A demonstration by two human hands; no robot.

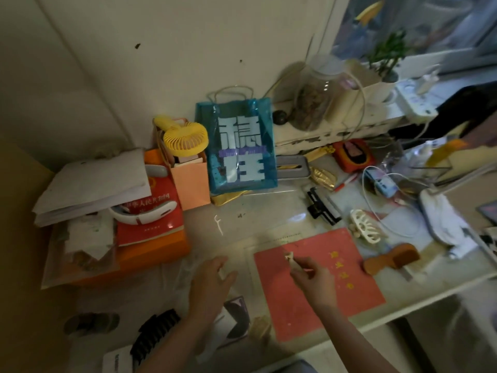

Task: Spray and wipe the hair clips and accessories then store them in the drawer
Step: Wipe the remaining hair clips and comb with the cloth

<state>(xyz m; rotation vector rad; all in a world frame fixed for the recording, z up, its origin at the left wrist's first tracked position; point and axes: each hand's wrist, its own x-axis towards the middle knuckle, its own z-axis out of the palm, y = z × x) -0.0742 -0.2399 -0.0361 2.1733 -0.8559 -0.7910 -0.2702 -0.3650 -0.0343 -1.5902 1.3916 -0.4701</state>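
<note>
My right hand (313, 278) pinches a small pale clip (290, 257) above a red mat (336, 292) on the desk. My left hand (211, 285) hovers beside it with fingers spread; something pale shows near its fingers, too blurred to identify. A white claw clip (364, 228) lies past the mat's far right corner. A black clip (324, 205) rests further back. A large black claw clip (153, 336) sits at the near left. A brown wooden comb (392, 258) lies right of the mat. No spray bottle or drawer is visible.
A blue gift bag (240, 146), a yellow handheld fan (185, 138) in an orange paper bag, and stacked books and papers (91, 184) crowd the back left. Cables, a power strip (415, 100) and a jar (314, 103) fill the back right. The desk edge runs along the near right.
</note>
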